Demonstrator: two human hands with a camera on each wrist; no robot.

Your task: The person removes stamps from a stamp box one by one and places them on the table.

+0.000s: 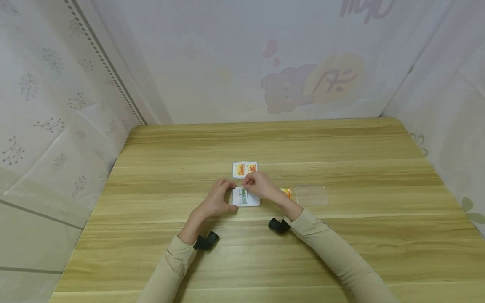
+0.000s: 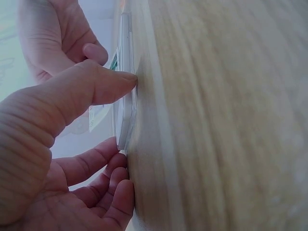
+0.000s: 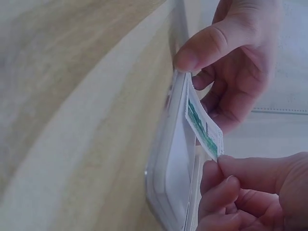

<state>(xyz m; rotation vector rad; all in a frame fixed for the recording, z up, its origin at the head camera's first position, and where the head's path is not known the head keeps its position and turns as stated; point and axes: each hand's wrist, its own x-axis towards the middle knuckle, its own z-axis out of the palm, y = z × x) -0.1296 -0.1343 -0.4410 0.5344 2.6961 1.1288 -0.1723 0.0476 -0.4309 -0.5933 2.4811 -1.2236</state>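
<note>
Toothed-edged paper stamp with a green landscape print point(image 3: 204, 122) bending over a flat white rectangular case point(image 1: 254, 201)

The right hand point(image 1: 262, 186) is pinching one corner of the stamp, presumably so the print is staying uncovered. The left hand point(image 1: 216, 201) is gripping the case by opposite edges, likely keeping it from sliding on the woodgrain worktop point(image 1: 265, 261). Beyond both hands, a clear-rimmed white case point(image 1: 233, 171) is showing orange-and-yellow prints point(image 1: 239, 170). Right of the right hand, a transparent rectangular plastic piece point(image 1: 311, 196) is lying; the right forearm is partly hiding an orange-and-yellow printed piece point(image 1: 286, 192).
</note>
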